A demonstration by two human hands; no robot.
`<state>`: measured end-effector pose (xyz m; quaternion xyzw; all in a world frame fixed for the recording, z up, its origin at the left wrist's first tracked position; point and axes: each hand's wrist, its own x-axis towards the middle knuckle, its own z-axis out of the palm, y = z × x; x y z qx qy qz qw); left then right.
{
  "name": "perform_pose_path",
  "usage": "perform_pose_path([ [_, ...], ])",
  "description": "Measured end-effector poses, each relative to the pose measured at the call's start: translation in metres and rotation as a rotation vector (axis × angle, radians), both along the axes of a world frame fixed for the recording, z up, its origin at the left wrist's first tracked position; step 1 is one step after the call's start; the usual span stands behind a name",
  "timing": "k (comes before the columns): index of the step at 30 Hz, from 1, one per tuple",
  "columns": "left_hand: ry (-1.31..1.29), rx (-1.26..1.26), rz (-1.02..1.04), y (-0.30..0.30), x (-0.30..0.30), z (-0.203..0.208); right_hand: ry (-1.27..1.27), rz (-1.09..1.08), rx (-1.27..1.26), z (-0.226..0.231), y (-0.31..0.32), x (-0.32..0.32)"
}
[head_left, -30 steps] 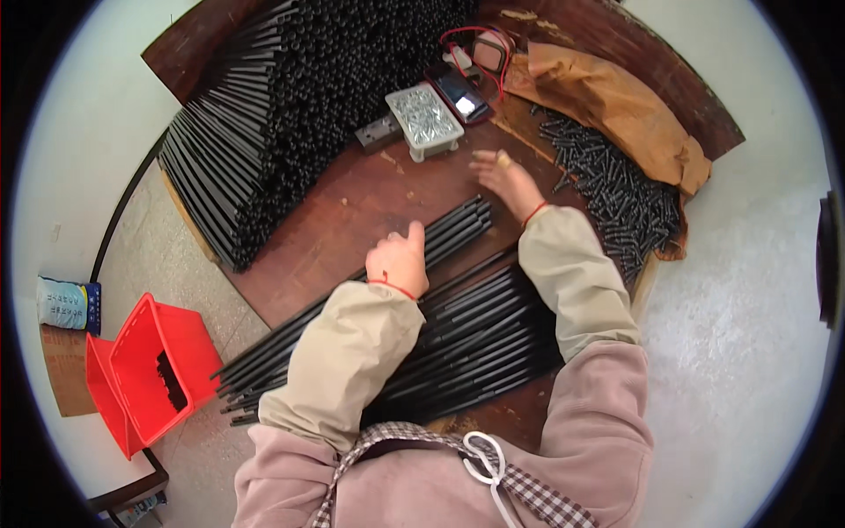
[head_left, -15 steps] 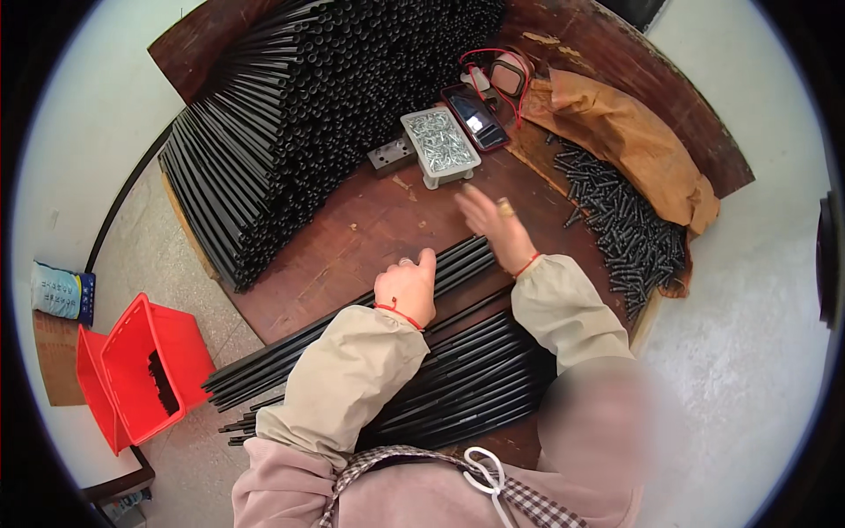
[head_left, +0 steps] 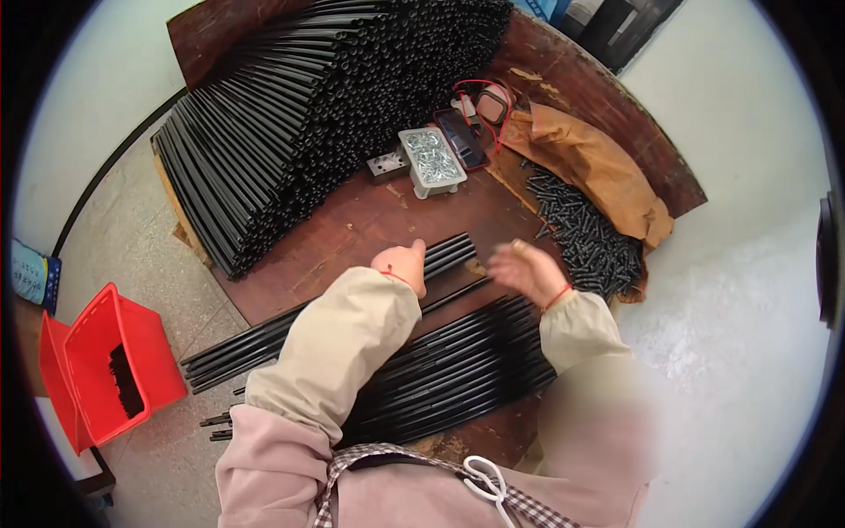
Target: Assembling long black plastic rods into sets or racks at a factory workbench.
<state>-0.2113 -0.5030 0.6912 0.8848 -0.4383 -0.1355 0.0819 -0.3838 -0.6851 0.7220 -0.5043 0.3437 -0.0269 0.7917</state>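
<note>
My left hand (head_left: 402, 267) lies closed over a small bundle of long black tubes (head_left: 451, 254), its thumb pointing away from me. My right hand (head_left: 530, 273) hovers just past the right ends of that bundle, empty, with fingers loosely curled and slightly blurred. It is apart from the tubes. A row of more black tubes (head_left: 440, 378) lies on the wooden table (head_left: 374, 216) nearer to me, partly hidden under my left sleeve.
A large stack of black tubes (head_left: 255, 150) fills the far left. Behind my hands stand a grey tray of small metal pieces (head_left: 431, 160), a drilled metal block (head_left: 387, 165) and a phone (head_left: 461, 141). Black fittings (head_left: 590, 238) spill from an orange-brown sack (head_left: 598, 167). A red bin (head_left: 158, 361) stands left.
My right hand has moved right and nearer to me, off the tube ends, its fingers now more curled. The left hand stays on the bundle. The whole view has shifted slightly.
</note>
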Motion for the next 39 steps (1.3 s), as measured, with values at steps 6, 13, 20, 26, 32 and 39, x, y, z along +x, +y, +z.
perform_pose_path([
  [6,0.159,0.037,-0.117,-0.012,-0.004,0.001,-0.132,-0.068,0.41,-0.047,0.084,0.03],
  [13,0.245,-0.097,-0.111,-0.007,0.013,-0.001,-0.203,-0.348,0.495,-0.011,0.114,0.057],
  [20,0.163,-0.846,0.088,0.127,0.057,0.126,-0.506,0.153,0.036,0.126,0.197,0.126],
  [26,0.192,-1.379,0.269,0.24,0.074,0.161,-0.496,0.572,-0.457,0.22,0.312,0.173],
  [32,0.019,-1.426,0.283,0.299,0.091,0.182,-0.543,0.697,-0.582,0.241,0.364,0.199],
  [39,-0.742,-0.996,-0.026,0.238,0.133,0.206,-0.893,0.148,-0.15,0.186,0.31,0.216],
])
